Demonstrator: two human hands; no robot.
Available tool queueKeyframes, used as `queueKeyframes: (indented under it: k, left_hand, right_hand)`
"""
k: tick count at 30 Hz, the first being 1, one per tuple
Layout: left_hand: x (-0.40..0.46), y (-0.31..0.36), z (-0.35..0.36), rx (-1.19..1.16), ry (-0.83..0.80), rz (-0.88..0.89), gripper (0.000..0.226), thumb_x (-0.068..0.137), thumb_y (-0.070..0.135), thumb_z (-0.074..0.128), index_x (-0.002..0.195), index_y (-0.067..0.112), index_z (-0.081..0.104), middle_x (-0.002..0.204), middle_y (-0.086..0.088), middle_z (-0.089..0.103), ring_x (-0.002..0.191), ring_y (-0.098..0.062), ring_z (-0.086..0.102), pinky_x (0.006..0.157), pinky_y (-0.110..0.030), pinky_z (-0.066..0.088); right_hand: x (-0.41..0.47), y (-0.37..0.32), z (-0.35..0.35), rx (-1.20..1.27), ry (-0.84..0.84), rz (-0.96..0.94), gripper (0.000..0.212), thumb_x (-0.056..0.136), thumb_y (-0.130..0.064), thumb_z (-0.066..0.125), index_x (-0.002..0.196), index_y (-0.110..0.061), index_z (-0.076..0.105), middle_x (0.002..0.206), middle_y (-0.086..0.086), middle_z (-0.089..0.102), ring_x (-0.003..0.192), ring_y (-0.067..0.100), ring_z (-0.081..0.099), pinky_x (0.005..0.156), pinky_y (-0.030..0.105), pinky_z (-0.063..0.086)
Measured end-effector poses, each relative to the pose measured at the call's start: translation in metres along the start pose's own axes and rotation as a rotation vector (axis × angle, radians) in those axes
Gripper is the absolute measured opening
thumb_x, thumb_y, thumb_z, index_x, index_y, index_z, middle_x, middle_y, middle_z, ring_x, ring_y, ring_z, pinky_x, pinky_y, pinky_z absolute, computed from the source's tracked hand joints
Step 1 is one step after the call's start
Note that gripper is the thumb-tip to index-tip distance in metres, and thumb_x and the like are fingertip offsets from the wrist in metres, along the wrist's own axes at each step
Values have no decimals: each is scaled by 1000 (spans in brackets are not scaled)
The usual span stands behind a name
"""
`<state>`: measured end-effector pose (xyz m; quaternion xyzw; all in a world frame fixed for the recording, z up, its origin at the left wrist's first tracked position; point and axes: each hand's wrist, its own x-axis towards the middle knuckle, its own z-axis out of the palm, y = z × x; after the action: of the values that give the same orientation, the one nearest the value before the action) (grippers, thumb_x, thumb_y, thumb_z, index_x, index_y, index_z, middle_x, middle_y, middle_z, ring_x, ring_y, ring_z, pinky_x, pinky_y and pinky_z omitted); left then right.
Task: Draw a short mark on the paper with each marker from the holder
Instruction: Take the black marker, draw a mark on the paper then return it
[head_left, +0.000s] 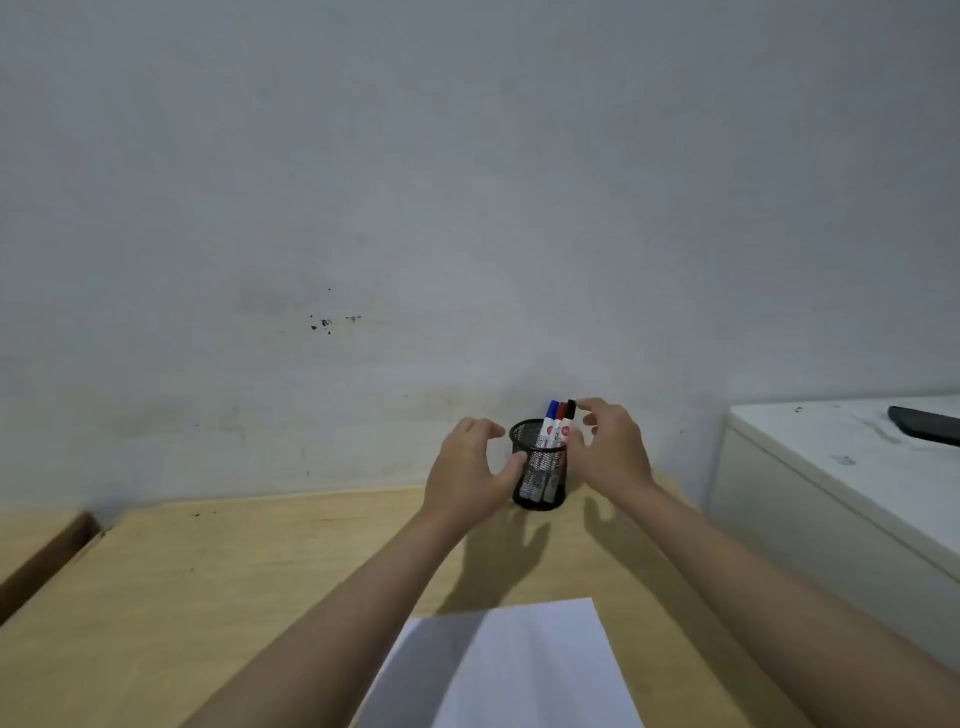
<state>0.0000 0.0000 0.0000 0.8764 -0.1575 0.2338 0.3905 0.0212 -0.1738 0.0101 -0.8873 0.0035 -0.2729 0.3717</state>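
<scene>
Nearest the lens: white paper (511, 670), unmarked where visible, flat on the wooden surface (208, 597) between the two forearms. Farther back, close to the wall, black mesh holder (538, 465) standing upright with three capped markers inside: blue-capped marker (549, 423), red-capped marker (560, 426), black-capped marker (570, 415), all leaning toward the right rim.

Left hand (467, 478) open and curled around the holder's left side, thumb touching or nearly touching the mesh; contact too fine to tell. Right hand (608, 452) open, fingers (589, 405) spread just beside the black cap, not yet pinched on it.

Step in hand, judged from this: taking out the first marker, with nothing drawn yet. Next move calls for steadying the holder with the left, closing thumb and forefinger on the black cap, lifting straight up so the light holder does not tip, then uncapping over the paper.

Off to the right, white cabinet (831, 493) with a dark flat object (924, 423) on top.
</scene>
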Motion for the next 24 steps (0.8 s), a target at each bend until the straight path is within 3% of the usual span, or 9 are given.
queueKeyframes:
  k: [5, 11, 15, 17, 19, 22, 24]
  left_hand:
    - [24, -17, 26, 16, 3, -17, 34, 80, 36, 64, 106, 15, 61, 110, -1, 60, 102, -18, 55, 81, -25, 44]
    - [42, -32, 57, -23, 36, -6, 23, 79, 36, 65, 88, 15, 69, 94, -1, 63, 93, -19, 59, 79, -34, 49]
    - [42, -32, 65, -49, 57, -25, 21, 79, 35, 66, 84, 15, 69, 90, 1, 61, 90, -19, 59, 76, -35, 50]
    - [43, -32, 67, -51, 69, -33, 20, 79, 33, 66, 83, 14, 69, 90, 1, 61, 89, -19, 59, 75, -34, 49]
    - [45, -31, 67, -45, 73, -41, 19, 79, 32, 67, 83, 14, 69, 90, 1, 60, 88, -19, 59, 74, -34, 50]
    - [46, -30, 67, -34, 60, -63, 20, 78, 33, 67, 83, 14, 69, 91, 0, 60, 89, -19, 58, 73, -34, 50]
    - [45, -27, 65, -20, 38, -77, 20, 79, 33, 66, 85, 14, 67, 93, -1, 59, 91, -20, 58, 73, -31, 48]
  right_hand:
    - [29, 9, 18, -103, -20, 20, 43, 86, -21, 54, 128, -14, 52, 116, 14, 54, 106, 28, 55, 84, 45, 51]
    - [46, 25, 35, -61, 62, -11, 21, 85, -26, 60, 99, -10, 62, 103, 9, 57, 88, 25, 60, 76, 44, 53]
    - [54, 24, 39, -52, 59, -26, 32, 87, -25, 58, 116, -12, 57, 107, 9, 54, 94, 25, 59, 80, 43, 52]
    - [58, 25, 42, -81, 34, -15, 25, 87, -21, 57, 109, -10, 60, 107, 11, 53, 92, 28, 60, 78, 42, 52]
    - [60, 26, 42, -51, 48, -16, 15, 86, -14, 58, 100, -8, 59, 103, 12, 52, 84, 27, 60, 71, 38, 52]
    - [61, 26, 37, -9, 74, -24, 7, 82, -8, 60, 89, -7, 58, 95, 12, 51, 70, 19, 53, 59, 18, 42]
    - [59, 21, 29, 45, 104, -26, 11, 80, -4, 61, 90, -7, 60, 92, 10, 52, 69, 14, 50, 61, 16, 42]
